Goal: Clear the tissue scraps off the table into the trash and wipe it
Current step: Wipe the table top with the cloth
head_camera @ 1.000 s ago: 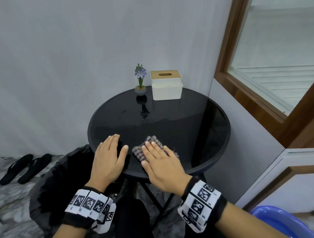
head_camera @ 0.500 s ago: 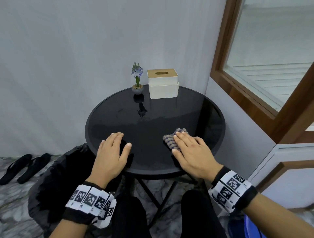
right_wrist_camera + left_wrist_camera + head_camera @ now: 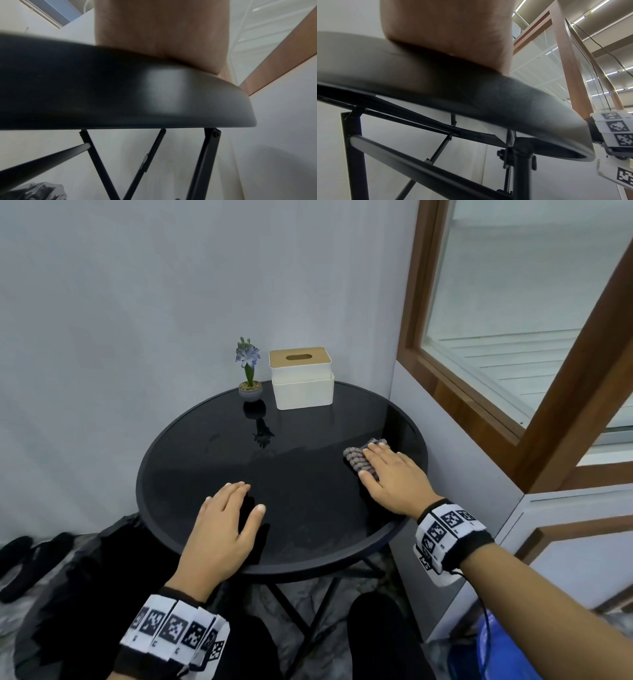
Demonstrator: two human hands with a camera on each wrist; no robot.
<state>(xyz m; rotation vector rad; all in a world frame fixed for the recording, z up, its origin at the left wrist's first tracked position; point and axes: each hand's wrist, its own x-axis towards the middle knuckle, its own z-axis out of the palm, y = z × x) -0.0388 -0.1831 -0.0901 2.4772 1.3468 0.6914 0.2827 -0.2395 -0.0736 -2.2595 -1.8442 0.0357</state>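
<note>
A round black glass table [image 3: 212, 446] fills the middle of the head view. My right hand [image 3: 390, 477] lies flat with straight fingers on a grey-purple knitted cloth [image 3: 358, 458], pressing it against the table's right side. My left hand [image 3: 226, 522] rests flat on the near left part of the tabletop and holds nothing. A black trash bag [image 3: 78, 570] sits on the floor left of the table. No tissue scraps show on the table. Both wrist views show only the table rim [image 3: 522, 102] [image 3: 120, 94] from below and the heel of each hand.
A white tissue box with a wooden lid [image 3: 301, 378] and a small potted purple flower [image 3: 249, 378] stand at the table's far edge. A wall and wood-framed window [image 3: 513, 337] lie close on the right. Black slippers [image 3: 20, 563] lie on the floor at left; a blue tub [image 3: 479, 652] is lower right.
My right hand has slid the cloth from the near middle of the table to its right side. The left hand has stayed in place.
</note>
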